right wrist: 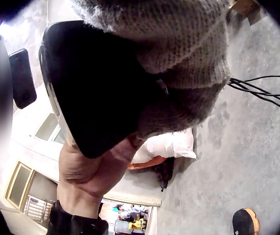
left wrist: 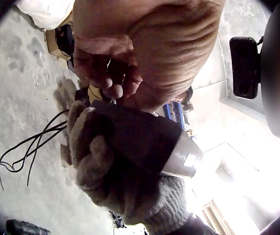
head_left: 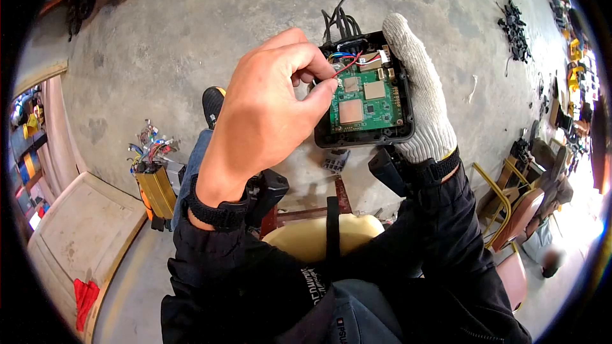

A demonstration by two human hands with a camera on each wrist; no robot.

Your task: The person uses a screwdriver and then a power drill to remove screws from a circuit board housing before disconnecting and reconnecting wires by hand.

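A black open-topped case (head_left: 408, 132) with a green circuit board (head_left: 382, 111) inside is held up over the lap. My gloved right hand (head_left: 421, 89) grips it from the right side, thumb along the edge; the glove's fingers wrap its underside (right wrist: 96, 93) in the right wrist view. My bare left hand (head_left: 255, 102) pinches a thin red wire (head_left: 347, 65) between thumb and forefinger at the board's upper left. Blue and other coloured wires and a white connector (head_left: 383, 56) lie at the board's top. The left fingertips' contact is partly hidden.
Black cables (head_left: 344, 22) stick out from the case's far end. Below left stands a gold metal box (head_left: 156, 191) with loose wires on top. A wooden-edged board (head_left: 83, 229) lies at far left, chairs (head_left: 503, 216) at right. Black cables (head_left: 515, 28) lie on the concrete floor.
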